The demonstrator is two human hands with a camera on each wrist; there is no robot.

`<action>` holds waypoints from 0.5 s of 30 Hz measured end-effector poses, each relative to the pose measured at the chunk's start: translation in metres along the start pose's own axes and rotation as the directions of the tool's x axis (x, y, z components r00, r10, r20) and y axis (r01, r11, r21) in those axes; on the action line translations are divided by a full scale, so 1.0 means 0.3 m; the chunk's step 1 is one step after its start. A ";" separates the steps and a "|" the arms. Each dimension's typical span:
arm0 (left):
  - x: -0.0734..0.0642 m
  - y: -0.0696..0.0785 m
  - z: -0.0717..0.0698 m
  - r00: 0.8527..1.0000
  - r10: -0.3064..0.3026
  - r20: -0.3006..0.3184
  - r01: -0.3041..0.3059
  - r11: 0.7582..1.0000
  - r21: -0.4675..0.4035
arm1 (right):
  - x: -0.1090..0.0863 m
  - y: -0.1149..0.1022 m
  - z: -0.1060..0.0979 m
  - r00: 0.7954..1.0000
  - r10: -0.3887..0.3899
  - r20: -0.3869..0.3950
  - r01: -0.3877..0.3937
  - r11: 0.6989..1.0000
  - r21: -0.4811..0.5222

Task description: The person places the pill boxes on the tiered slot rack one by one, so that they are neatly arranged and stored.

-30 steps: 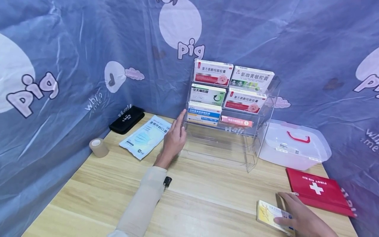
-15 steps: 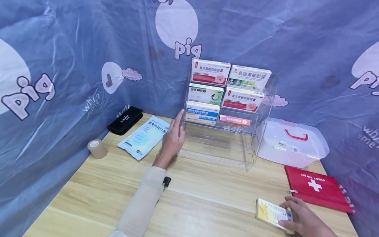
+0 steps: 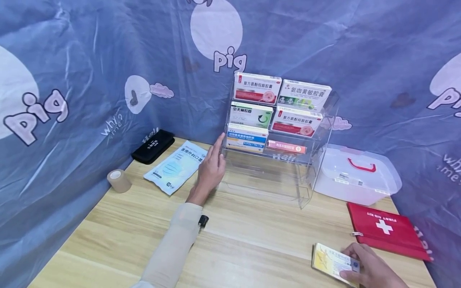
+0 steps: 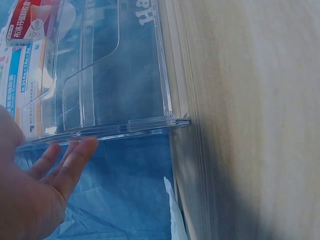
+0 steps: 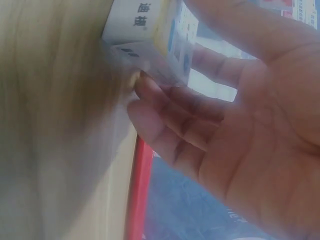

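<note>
My right hand point(image 3: 371, 266) grips a yellow and white medicine box point(image 3: 333, 260) by its right end, thumb on the near side and fingers on the far side. In the right wrist view the box point(image 5: 150, 42) lies low by the wooden table, with my curled fingers point(image 5: 175, 115) along it. My left hand point(image 3: 211, 166) touches the left side of a clear acrylic display rack point(image 3: 263, 176), its fingers extended. From the left wrist, those fingertips point(image 4: 82, 147) meet the rack's edge. Several medicine boxes stand on the rack's tiers, among them a blue and white box point(image 3: 246, 138) and a flat pink box point(image 3: 287, 147).
Left of the rack lie a face mask packet point(image 3: 176, 168), a black zip case point(image 3: 153, 146) and a tan tape roll point(image 3: 120, 182). A white lidded bin point(image 3: 356, 176) with a red handle stands right of it. A red first aid pouch point(image 3: 390, 232) lies beside my right hand.
My right fingers have come down from above the medicine box onto its far side, uncovering the red pouch's zipper pull. The box has barely moved; my left hand stays at the rack.
</note>
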State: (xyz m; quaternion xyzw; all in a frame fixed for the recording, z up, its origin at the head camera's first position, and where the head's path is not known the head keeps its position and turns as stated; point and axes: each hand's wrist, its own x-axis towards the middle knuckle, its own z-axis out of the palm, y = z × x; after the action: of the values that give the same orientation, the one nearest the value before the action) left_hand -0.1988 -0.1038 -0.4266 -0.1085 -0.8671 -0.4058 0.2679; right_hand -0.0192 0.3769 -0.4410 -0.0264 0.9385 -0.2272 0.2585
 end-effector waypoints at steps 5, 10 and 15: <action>0.002 0.001 -0.001 1.000 0.003 -0.003 -0.003 1.000 0.001 | -0.010 -0.023 0.002 0.998 0.055 0.029 -0.056 0.998 0.032; 0.002 0.003 -0.003 1.000 -0.006 0.003 0.006 1.000 0.001 | -0.019 -0.031 0.010 0.998 0.066 0.015 -0.067 0.997 0.041; 0.000 0.005 -0.001 1.000 -0.019 0.006 0.019 1.000 -0.002 | -0.024 -0.013 0.004 0.997 -0.074 -0.021 0.075 0.996 0.045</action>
State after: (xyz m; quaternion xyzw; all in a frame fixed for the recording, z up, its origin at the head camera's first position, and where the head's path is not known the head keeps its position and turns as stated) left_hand -0.1982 -0.1032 -0.4254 -0.1020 -0.8685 -0.4088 0.2612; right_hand -0.0127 0.3741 -0.4367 -0.0532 0.9339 -0.2585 0.2413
